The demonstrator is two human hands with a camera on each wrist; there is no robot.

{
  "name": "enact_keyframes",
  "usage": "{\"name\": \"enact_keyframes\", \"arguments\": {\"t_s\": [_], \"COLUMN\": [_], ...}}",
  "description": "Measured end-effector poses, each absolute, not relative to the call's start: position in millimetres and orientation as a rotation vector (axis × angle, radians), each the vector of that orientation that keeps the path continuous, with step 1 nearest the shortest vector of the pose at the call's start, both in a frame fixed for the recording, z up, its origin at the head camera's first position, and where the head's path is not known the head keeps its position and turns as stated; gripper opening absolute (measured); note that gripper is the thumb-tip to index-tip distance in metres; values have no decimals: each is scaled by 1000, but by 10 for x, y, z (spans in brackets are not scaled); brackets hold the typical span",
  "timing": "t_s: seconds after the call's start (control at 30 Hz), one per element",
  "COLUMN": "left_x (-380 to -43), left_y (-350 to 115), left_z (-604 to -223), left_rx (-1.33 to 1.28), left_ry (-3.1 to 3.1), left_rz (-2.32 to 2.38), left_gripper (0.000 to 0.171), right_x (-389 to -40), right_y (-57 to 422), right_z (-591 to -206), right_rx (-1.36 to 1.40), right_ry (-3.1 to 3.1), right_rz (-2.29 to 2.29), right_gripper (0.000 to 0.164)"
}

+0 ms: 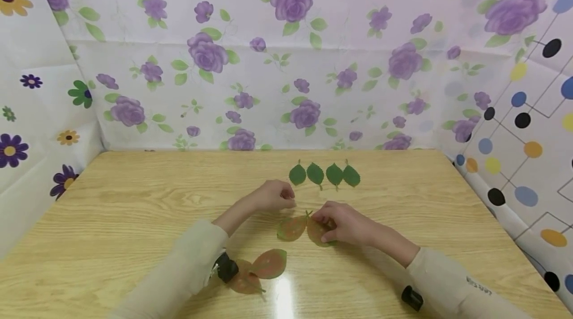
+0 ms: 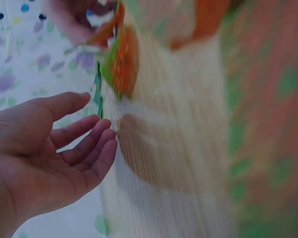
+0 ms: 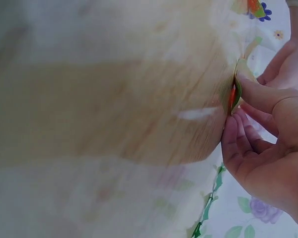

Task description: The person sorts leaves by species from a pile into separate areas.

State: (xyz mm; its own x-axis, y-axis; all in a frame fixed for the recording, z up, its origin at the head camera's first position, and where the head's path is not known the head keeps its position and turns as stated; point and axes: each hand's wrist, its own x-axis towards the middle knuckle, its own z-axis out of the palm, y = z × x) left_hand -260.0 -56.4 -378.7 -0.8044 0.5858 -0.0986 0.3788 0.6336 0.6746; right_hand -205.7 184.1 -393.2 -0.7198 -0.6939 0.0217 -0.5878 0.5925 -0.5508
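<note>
Two reddish leaves with green edges lie side by side mid-table, their stems meeting at the top. My right hand (image 1: 346,222) holds the right-hand leaf (image 1: 316,234) by its edges, thumb low and fingertips high; the right wrist view shows this leaf (image 3: 236,96) edge-on between thumb and fingers. Just above the left-hand leaf (image 1: 291,229) hovers my left hand (image 1: 274,195), fingers loosely bent around nothing, as the left wrist view also shows. Nearer me, two more reddish leaves, one upper (image 1: 270,264) and one lower (image 1: 243,284), overlap beside the left sleeve, which partly hides the lower one.
Several dark green serrated leaves (image 1: 315,174) stand in a row toward the back of the wooden table (image 1: 156,184). A flowered cloth (image 1: 250,60) hangs behind the table, with patterned cloths at both sides. A black wrist device (image 1: 227,267) sits on the left sleeve.
</note>
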Motion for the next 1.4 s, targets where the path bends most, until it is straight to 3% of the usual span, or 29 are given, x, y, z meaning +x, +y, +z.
{"name": "enact_keyframes", "arguments": {"t_s": [0.33,0.9,1.4], "left_x": [-2354,-2263,-2284], "left_y": [-459,-426,-560], "left_z": [-3765,-3892,-3945], "left_rx": [938,952,947], "left_ry": [2461,2556,2542], "left_rz": [925,849,1050], "left_gripper": [31,19,7], "right_x": [-2068,-2066,-2045], "right_y": [1856,1832,1827], "right_z": [-3947,-3959,-3940], "right_rx": [-1063,-1039,-1044], "right_ry": [2624,2650,2652], "right_rz": [-806,-771,-794], "right_gripper": [41,41,41]}}
